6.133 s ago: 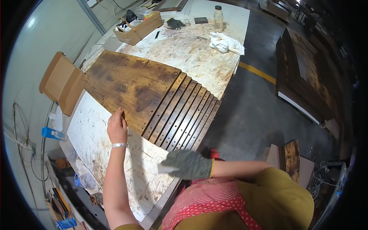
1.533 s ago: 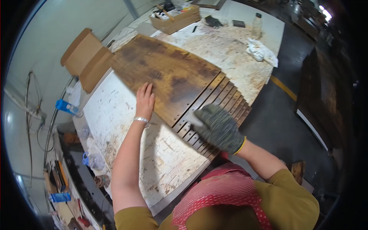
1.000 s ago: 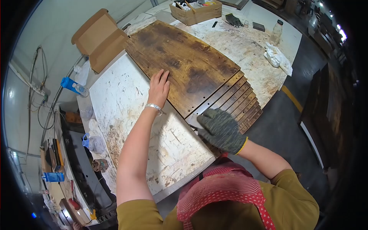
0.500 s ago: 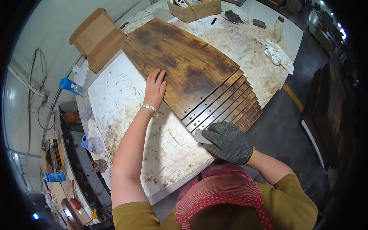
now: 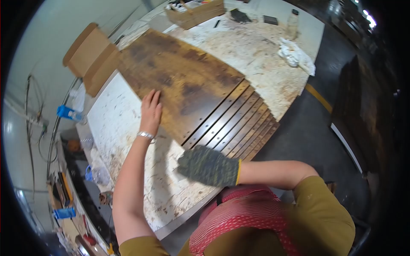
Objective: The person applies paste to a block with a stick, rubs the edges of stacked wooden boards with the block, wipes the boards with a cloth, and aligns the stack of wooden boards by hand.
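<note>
A stack of dark-stained wooden boards [image 5: 171, 72] lies on the white worktable, their ends stepped like a fan with rows of drilled holes. My bare left hand [image 5: 150, 115], a bracelet at its wrist, rests on the near edge of the top board with fingers stretched out. My right hand [image 5: 207, 166], in a dark grey-green knit glove, is beside the near corner of the stepped ends. Its fingers are curled down toward the table. The light grey pad seen in it a moment ago is now mostly hidden under the glove.
An open cardboard box [image 5: 92, 59] stands left of the boards. At the back are a carton of supplies [image 5: 194, 15], a dark glove [image 5: 240, 16], a dark block [image 5: 270, 20], a glass bottle [image 5: 292, 24] and a crumpled white cloth [image 5: 295, 55]. Dark boards [image 5: 363, 115] are stacked at right.
My right hand has swept left along the stepped board ends to their near corner, and the pad has gone from sight. My left hand stays on the board. The whole view has shifted slightly.
</note>
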Demonstrator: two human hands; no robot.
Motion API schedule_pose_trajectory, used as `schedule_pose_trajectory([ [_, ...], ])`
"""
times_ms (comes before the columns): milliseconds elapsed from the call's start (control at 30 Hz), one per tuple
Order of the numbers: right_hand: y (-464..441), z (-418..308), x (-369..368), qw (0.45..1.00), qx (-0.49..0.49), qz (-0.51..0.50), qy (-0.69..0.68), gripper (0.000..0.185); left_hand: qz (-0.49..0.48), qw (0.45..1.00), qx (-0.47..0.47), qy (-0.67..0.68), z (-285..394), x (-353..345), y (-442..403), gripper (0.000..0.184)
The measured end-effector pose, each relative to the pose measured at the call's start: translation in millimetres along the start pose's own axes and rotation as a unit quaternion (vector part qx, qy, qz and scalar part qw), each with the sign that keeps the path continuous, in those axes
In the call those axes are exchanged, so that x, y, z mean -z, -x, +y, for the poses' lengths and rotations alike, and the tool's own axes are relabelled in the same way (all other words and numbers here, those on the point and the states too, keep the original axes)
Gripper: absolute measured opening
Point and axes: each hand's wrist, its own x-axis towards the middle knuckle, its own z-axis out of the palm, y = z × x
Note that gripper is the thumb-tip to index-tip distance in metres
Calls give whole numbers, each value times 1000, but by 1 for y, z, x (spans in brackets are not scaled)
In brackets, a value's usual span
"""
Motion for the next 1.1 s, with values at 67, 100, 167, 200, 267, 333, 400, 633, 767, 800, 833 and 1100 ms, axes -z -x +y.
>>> schedule_pose_trajectory([
  [67,2,-2,11,999,-37,9,4,32,2,1000,-1,-8,3,3,0,43],
  [100,5,2,17,998,-51,36,22,32,3,1000,-2,-5,4,4,1,43],
  [167,20,23,18,994,-68,84,25,30,-3,1000,0,1,7,5,1,44],
  [200,26,25,38,991,-124,42,42,27,-5,1000,9,-7,8,5,1,44],
  [267,52,43,62,971,-224,-50,74,19,-10,1000,22,-15,12,8,1,44],
  [333,99,79,78,958,-207,64,189,25,-11,1000,20,-8,12,8,1,45],
  [400,133,105,100,886,-378,87,256,34,-12,1000,23,-3,11,8,2,45],
  [633,114,43,75,939,-245,113,212,23,-20,999,20,-15,10,8,1,46],
  [767,137,64,63,914,-326,102,221,21,-24,999,27,-20,9,8,-1,47],
  [800,148,79,69,884,-366,100,273,22,-22,999,23,-21,8,8,1,47],
  [833,151,89,84,858,-420,130,266,24,-24,999,21,-20,7,7,2,47],
  [1100,147,76,84,902,-377,98,186,30,-18,1000,20,-17,8,8,1,47],
])
